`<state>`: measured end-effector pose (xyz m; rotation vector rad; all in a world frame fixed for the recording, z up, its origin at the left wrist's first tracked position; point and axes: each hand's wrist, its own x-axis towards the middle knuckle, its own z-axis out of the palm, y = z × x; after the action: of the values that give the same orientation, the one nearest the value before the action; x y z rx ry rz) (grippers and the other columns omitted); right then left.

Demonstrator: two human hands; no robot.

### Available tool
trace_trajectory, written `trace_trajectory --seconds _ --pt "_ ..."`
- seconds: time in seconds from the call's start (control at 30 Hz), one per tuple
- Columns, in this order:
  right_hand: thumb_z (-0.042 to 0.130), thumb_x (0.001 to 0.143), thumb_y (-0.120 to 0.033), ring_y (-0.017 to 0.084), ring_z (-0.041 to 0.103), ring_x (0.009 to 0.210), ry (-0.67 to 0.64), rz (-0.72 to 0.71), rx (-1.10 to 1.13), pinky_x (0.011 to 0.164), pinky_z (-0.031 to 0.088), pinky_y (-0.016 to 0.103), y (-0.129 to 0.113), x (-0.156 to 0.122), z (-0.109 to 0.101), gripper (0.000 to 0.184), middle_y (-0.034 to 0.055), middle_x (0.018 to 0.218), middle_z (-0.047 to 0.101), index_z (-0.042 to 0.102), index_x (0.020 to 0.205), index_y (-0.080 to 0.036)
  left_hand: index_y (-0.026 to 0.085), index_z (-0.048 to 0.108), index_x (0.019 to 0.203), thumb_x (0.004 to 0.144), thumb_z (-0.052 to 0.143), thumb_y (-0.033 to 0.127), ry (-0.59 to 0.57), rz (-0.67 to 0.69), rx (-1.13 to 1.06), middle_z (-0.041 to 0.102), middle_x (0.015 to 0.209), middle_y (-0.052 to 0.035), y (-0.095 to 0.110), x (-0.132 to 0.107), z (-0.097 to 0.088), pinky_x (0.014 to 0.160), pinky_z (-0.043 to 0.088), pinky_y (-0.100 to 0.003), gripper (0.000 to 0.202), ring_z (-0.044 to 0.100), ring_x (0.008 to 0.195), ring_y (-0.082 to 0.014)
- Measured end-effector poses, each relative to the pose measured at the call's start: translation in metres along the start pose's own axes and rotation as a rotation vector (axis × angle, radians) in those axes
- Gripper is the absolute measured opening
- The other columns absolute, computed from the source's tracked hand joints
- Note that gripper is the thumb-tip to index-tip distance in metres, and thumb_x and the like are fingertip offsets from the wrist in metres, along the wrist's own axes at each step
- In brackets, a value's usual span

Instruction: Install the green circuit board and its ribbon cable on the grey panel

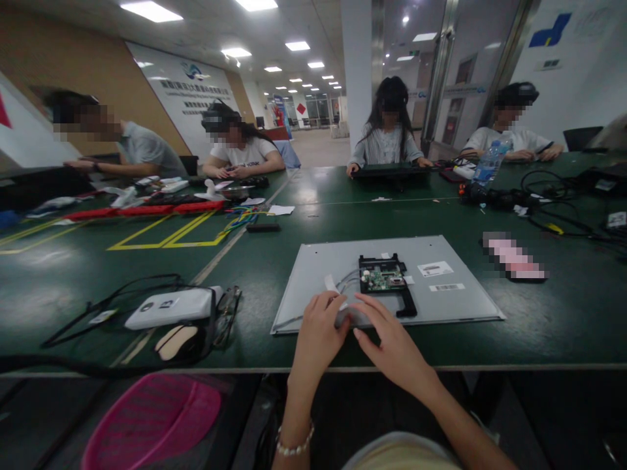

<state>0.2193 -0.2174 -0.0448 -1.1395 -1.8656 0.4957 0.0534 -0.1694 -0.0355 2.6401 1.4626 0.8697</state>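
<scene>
A flat grey display panel (318, 258) lies back side up on the green table. On it sits a black plastic bracket (410, 301) that frames a green circuit board (385, 279). Thin grey cables (349, 279) run from the board toward the left, beside a small white strip (330, 282). My left hand (318, 329) is at the panel's front edge, fingers bent and thumb close to them; what they pinch is hidden. Just to its right, my right hand (392, 333) has thumb and fingers apart, fingertips near the bracket's lower left.
A white boxy device (171, 308), a computer mouse (179, 343) and glasses (228, 310) lie left. A pink phone (514, 256) lies right. Beyond stand a water bottle (490, 160) and tangled cables. Several people sit across the table. A pink basket (157, 418) is below the front edge.
</scene>
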Motion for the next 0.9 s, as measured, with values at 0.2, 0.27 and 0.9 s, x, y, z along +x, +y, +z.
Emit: trace_trajectory --seconds 0.2,0.27,0.9 --pt "0.048 0.087 -0.017 0.02 0.045 0.127 0.073 0.003 0.062 0.111 0.035 0.04 0.0 -0.001 -0.001 0.041 0.0076 0.135 0.05 0.05 0.128 -0.023 0.019 0.06 0.1 0.083 0.058 0.01 -0.029 -0.032 -0.009 0.061 0.1 -0.0052 -0.003 -0.001 0.003 0.087 0.048 -0.037 0.019 0.055 0.096 -0.0216" --pt "0.048 0.087 -0.017 0.02 0.047 0.125 0.072 0.003 0.07 0.11 0.037 0.04 0.0 -0.001 -0.001 0.041 0.0078 0.133 0.052 0.05 0.127 -0.023 0.018 0.06 0.099 0.085 0.054 0.008 -0.02 -0.04 0.007 0.062 0.098 -0.0052 -0.005 -0.001 0.005 0.087 0.048 -0.036 0.018 0.056 0.094 -0.0209" --pt "0.048 0.086 -0.018 0.021 0.049 0.123 0.014 0.025 0.042 0.107 0.039 0.04 0.002 -0.002 0.0 0.043 0.0078 0.13 0.055 0.05 0.129 -0.024 0.018 0.063 0.097 0.09 0.045 0.018 0.383 -0.313 0.037 0.066 0.101 -0.0076 -0.011 -0.001 0.003 0.084 0.05 -0.035 0.019 0.063 0.093 -0.0215"
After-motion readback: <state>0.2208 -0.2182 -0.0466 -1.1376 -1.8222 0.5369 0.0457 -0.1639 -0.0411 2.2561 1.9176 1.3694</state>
